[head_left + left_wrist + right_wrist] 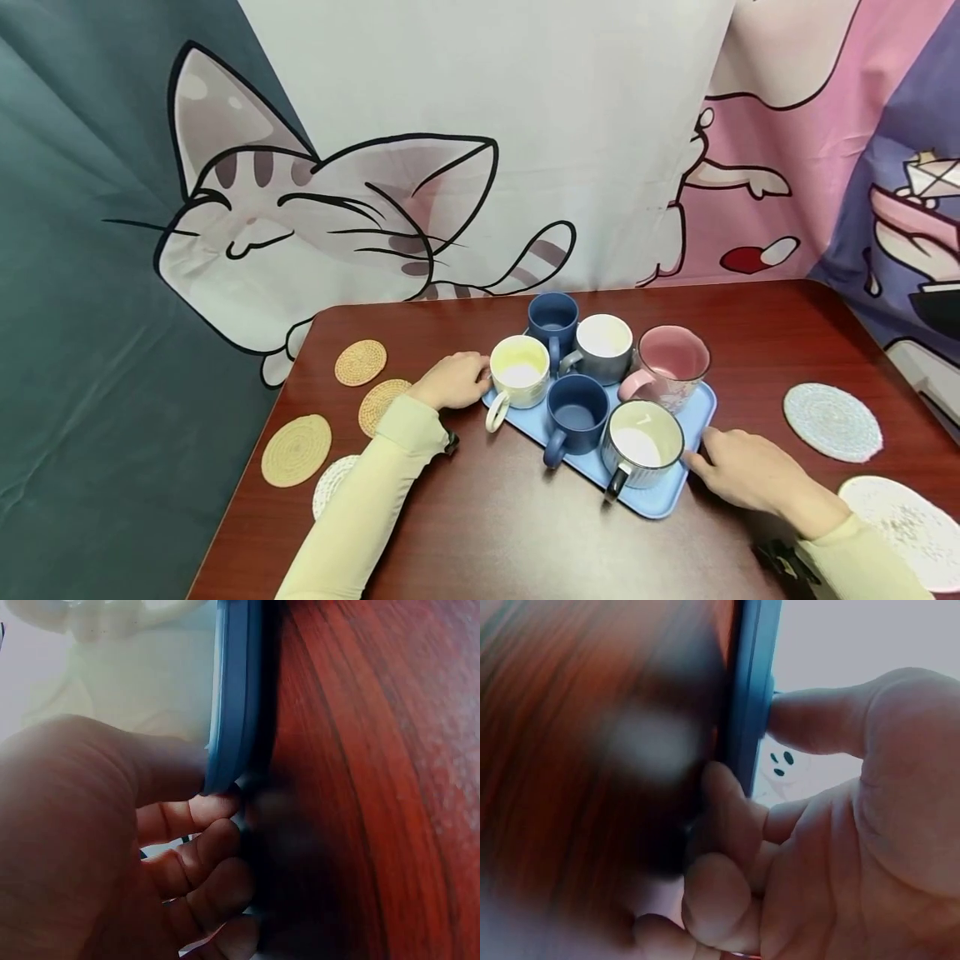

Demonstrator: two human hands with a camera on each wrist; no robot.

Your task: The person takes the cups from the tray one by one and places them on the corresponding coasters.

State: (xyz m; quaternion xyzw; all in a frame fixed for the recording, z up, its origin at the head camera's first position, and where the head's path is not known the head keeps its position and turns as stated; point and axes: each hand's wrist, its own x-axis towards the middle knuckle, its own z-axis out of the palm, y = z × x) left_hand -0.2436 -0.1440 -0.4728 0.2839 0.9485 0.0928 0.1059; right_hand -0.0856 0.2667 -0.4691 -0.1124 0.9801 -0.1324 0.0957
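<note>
Pinching a blue tray (658, 502) (six mugs (577, 408) standing inside) by opposite ends, left fingers (217, 841) and right fingers (716, 892).

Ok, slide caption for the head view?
Left hand and right hand grip opposite ends of a blue tray holding six mugs, coasters on either side.

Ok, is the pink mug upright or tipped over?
Upright: the pink mug stands on the blue tray, its open mouth facing up.

Bright head view, dim, hazy wrist views
</note>
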